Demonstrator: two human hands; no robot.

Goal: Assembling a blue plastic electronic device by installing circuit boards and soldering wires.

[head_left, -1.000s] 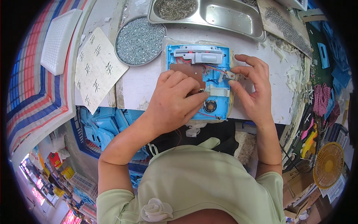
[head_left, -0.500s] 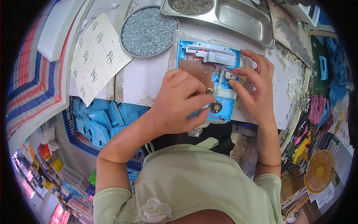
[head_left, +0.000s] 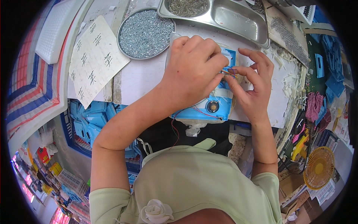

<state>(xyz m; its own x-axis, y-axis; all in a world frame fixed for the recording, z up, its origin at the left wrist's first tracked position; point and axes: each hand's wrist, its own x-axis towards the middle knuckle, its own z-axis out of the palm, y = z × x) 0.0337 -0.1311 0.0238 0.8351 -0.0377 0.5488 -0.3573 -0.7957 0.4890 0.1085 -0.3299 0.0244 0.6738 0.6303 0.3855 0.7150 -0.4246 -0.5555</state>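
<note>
A light-blue plastic housing [head_left: 223, 112] lies on the worktable before me, with a small round black speaker [head_left: 213, 106] at its near end. My left hand [head_left: 194, 69] reaches over it, fingers curled together in a pinch, covering its upper left part and the brown circuit board. What those fingertips hold is hidden. At the housing's right side, my right hand [head_left: 254, 81] has thumb and index finger closed around a few thin coloured wires [head_left: 232, 73]. The two hands' fingertips almost meet there. Thin red and dark wires [head_left: 174, 128] hang off the near left edge.
A round metal dish [head_left: 145, 34] of small silver screws stands at the far left, next to a divided steel tray [head_left: 240, 23]. Handwritten card [head_left: 95, 61] lies left. A crate of blue plastic pieces [head_left: 95, 121] sits below the table's left edge. White scraps [head_left: 289, 84] litter the right.
My left hand has moved up and right from the circuit board to the coloured wires, now hiding the board. My right hand stays by the wires, its thumb slightly nearer the index finger.
</note>
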